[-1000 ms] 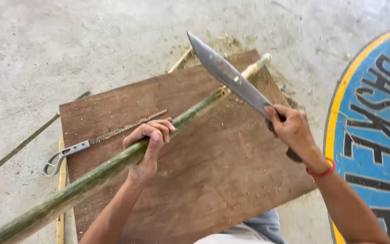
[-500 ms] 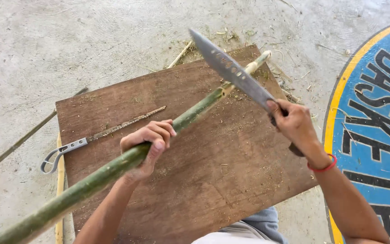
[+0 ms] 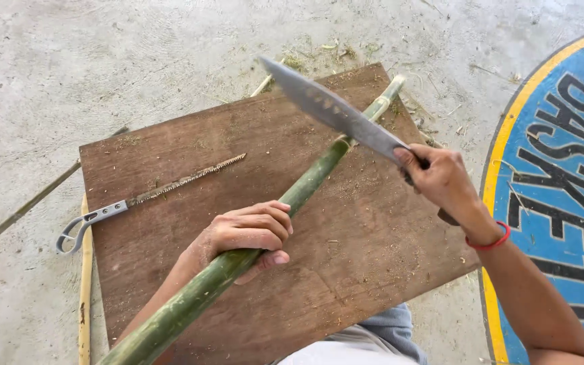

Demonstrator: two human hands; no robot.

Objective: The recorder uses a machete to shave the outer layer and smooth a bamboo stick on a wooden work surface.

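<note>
One left hand (image 3: pixel 248 233) sits nearest, its fingers (image 3: pixel 265 220) wrapped tight around one green bamboo pole (image 3: pixel 305 186), which slants across one brown wooden board (image 3: pixel 373 250) lying on the concrete floor (image 3: pixel 103 61). Farther right, one right hand (image 3: pixel 441 182) has its fingers clenched on the handle of one large machete (image 3: pixel 332 111), the blade meeting the pole's upper part. Left on the board lies one small saw (image 3: pixel 150 192). Two thin bamboo strips (image 3: pixel 86 270) rest at the board's left edge.
</note>
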